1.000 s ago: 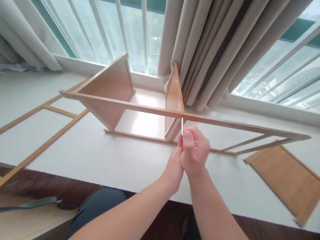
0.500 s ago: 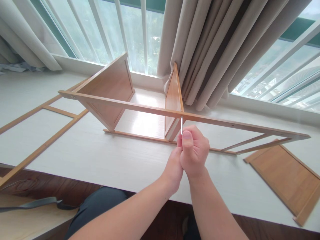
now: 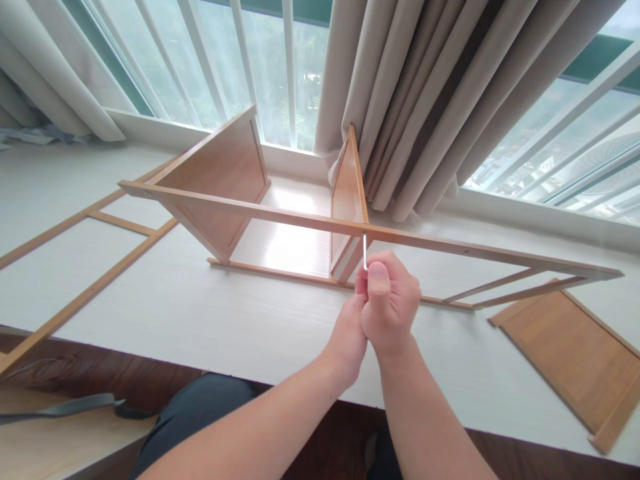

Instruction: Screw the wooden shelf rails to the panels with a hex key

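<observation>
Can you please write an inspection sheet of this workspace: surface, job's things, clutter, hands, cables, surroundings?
Surface: white platform below the window, with dark wood floor in front of it.
Job's things: thin metal key meets the long wooden rail where the upright panel joins; a second upright panel stands further left.
Clutter: a loose wooden panel lies flat at right; a ladder-like wooden frame lies flat at left.
Hands: right hand closed around the key; left hand pressed against it from the left side.
Cables: a grey strap or cord on the floor, kind unclear.
Surroundings: beige curtains, barred window.
</observation>
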The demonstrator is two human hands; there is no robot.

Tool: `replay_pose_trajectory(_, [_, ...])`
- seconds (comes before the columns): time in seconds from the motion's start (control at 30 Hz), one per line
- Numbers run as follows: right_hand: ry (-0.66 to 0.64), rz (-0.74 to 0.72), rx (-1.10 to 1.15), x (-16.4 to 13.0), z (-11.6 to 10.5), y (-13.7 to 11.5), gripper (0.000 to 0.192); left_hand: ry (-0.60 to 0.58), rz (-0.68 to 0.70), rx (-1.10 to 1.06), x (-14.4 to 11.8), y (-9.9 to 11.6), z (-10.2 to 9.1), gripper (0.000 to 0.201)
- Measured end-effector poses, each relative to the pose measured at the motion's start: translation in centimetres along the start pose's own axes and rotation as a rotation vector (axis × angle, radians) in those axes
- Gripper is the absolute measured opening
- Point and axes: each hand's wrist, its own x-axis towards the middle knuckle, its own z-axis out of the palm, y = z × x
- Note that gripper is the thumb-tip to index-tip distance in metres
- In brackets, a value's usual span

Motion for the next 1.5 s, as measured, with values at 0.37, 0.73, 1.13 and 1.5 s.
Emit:
replay_pose_trajectory(0.37, [-0.005,0.006,0.008,0.18,0.03,-0.32,0.028,0.005,-0.025,0.009,0.00,0.29,0.10,0.044])
replay_pose_trajectory(0.73, [-0.008,0.010,0.002,0.12,0.02,-0.29,0.029,0.001,-0.009,0.016,0.00,0.04,-0.06,0.044])
replay_pose_trajectory(1.13, [-0.016,0.011,-0.007,0.04,-0.09,0.10,0.028,-0.008,0.003,0.036,-0.05,0.29,0.11,0.042])
replay_pose_trajectory(1.5, [0.006,0.013,-0.014,0.23,0.03,-0.46,0.031,-0.011,0.003,0.020,-0.11,0.30,0.09,0.043])
